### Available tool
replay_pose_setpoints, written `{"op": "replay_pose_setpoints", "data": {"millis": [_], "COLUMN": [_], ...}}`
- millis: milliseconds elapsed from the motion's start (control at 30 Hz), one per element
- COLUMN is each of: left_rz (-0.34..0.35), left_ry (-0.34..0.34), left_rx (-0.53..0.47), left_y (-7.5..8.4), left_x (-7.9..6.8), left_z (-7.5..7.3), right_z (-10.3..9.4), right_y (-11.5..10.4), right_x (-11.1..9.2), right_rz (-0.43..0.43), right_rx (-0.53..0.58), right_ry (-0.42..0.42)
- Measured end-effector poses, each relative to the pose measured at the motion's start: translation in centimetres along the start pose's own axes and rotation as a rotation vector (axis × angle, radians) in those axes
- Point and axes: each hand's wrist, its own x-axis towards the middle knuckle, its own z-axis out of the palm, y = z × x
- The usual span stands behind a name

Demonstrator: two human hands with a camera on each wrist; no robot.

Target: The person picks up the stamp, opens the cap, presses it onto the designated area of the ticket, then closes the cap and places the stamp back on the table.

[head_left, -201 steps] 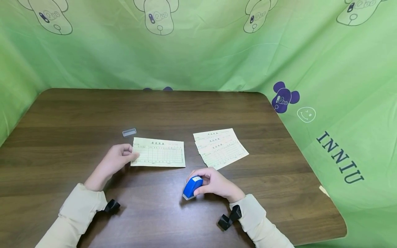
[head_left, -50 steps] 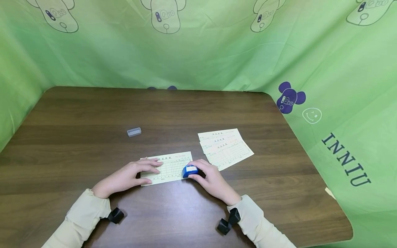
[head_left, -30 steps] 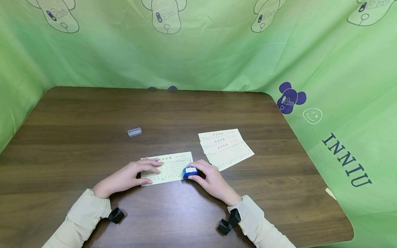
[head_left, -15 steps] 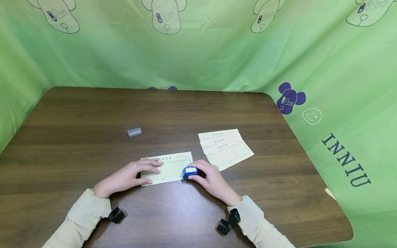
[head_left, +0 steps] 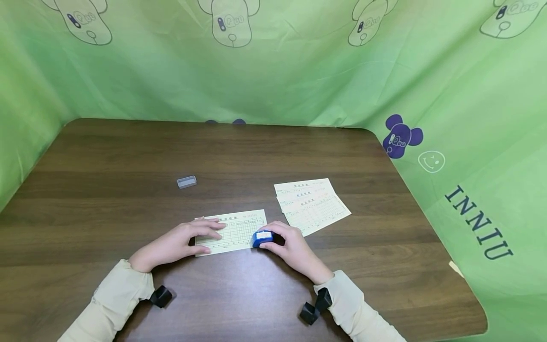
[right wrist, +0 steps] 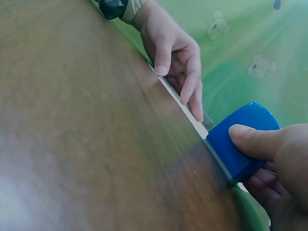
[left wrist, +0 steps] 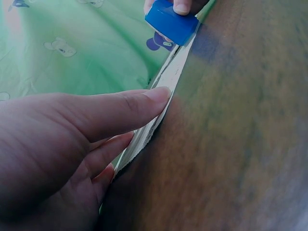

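Note:
A printed form slip [head_left: 239,230] lies at the front middle of the table; its left edge looks layered in the left wrist view. My left hand [head_left: 171,244] rests on its left part with fingers spread and thumb near the lower edge. Between thumb and fingers, my right hand [head_left: 295,247] grips a blue hand stamp [head_left: 262,237] with a white label on top. The stamp stands upright on the slip's lower right corner, its blue side [right wrist: 240,144] plain in the right wrist view. Its underside is hidden against the paper.
Three more printed slips [head_left: 314,209] lie fanned out to the right. A small clear plastic cap [head_left: 186,182] sits behind the left hand. Green printed cloth [head_left: 273,71] hangs along the back and sides of the wooden table [head_left: 128,156].
Since the oldest frame, the slip has come nearer, the left hand has gone from its edge to lying on it, and the stamp has moved onto its corner. Lately, both hands keep still.

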Motion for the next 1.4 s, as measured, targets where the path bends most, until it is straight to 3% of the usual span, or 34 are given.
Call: {"op": "replay_pose_setpoints", "data": {"millis": [600,900,1167,1400], "left_rz": [0.013,0.021,0.029,0.029], "left_ry": [0.016,0.029,0.024,0.018], "left_rx": [0.03,0.037,0.016,0.018], "left_y": [0.1,-0.1,-0.4,-0.5], "left_x": [-0.1,-0.3,-0.2,0.0], "left_z": [-0.7,-0.4,0.3,0.3], "right_z": [0.1,0.5,0.5,0.1], "right_y": [-0.1,0.4,0.3,0.4], "right_x": [0.6,0.6,0.1,0.1], "right_rz": [0.021,-0.029,0.07,0.144], "right_rx": [0.003,0.0,0.002,0.136], "right_ry": [0.016,0.039,0.003,-0.02]}}
